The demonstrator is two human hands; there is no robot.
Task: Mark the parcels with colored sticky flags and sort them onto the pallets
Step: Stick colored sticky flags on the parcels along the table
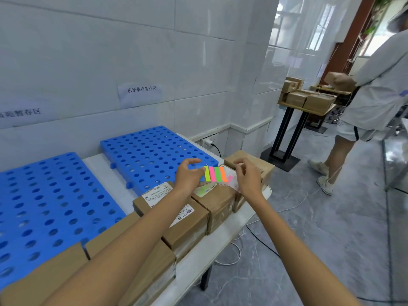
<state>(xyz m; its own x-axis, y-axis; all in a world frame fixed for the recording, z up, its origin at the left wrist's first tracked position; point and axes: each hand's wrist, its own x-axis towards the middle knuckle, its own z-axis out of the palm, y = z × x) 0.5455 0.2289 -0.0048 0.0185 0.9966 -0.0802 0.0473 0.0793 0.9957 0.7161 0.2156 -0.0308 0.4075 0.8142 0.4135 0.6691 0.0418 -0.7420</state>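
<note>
Strip of colored sticky flags [215,176] held above the parcels [194,219] at the right edge of the worktop [223,241], pinched at its left end by the left hand [189,176] to steady it. Right end pinched by the right hand [248,178], fingers curled, apparently to peel one flag. Two blue pallets [152,153] along the back edge, within reach for sorting.

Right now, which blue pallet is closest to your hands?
The right blue pallet, under the middle wall sign. The left hand and right hand are at its near corner; the left blue pallet lies farther off.
</note>
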